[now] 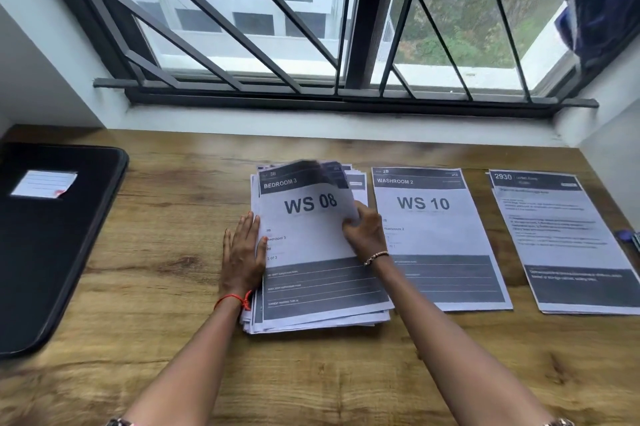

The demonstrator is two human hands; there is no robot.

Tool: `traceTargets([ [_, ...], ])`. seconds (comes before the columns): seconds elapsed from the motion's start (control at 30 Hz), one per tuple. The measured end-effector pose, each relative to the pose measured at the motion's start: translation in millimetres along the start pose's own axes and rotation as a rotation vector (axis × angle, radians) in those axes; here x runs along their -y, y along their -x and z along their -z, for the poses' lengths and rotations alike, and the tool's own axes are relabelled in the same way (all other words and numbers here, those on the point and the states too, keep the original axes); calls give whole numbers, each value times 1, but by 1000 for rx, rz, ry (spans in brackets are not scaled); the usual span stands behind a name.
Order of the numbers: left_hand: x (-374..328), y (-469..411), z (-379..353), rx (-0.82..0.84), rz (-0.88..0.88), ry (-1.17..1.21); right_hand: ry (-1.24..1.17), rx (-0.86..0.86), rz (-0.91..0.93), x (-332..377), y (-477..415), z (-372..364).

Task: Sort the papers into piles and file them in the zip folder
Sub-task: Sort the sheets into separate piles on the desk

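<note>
At the stack, our left hand presses flat, fingers straight; our right hand pinches the top sheet.

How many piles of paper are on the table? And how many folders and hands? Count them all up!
Paper piles: 3 (tall stack, WS 10 pile, 2930 pile)
Black zip folder: 1
Hands: 2 (left hand rests on the tall stack, right hand pinches its top sheet)
Total: 6
</note>
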State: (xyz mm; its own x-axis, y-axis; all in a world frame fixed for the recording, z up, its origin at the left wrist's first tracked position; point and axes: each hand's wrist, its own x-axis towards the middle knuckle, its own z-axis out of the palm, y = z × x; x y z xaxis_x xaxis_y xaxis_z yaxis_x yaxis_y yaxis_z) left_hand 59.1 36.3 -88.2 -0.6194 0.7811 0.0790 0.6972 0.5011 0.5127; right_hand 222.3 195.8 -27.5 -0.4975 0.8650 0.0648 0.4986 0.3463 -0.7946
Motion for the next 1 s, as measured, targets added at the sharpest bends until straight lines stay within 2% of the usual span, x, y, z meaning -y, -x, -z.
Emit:
traceTargets([
  [0.23,0,-1,1,12,-4,18,-262,38,-334,-12,-24,50],
  [0.53,0,0,1,31,2,-21,-326,-136,-594,-88,-29,173],
  [0.7,1,-2,0,14,1,-18,-266,-216,-633,-114,-21,207],
  [1.0,2,-3,-2,8,3,-39,-100,-135,-575,-112,-36,200],
])
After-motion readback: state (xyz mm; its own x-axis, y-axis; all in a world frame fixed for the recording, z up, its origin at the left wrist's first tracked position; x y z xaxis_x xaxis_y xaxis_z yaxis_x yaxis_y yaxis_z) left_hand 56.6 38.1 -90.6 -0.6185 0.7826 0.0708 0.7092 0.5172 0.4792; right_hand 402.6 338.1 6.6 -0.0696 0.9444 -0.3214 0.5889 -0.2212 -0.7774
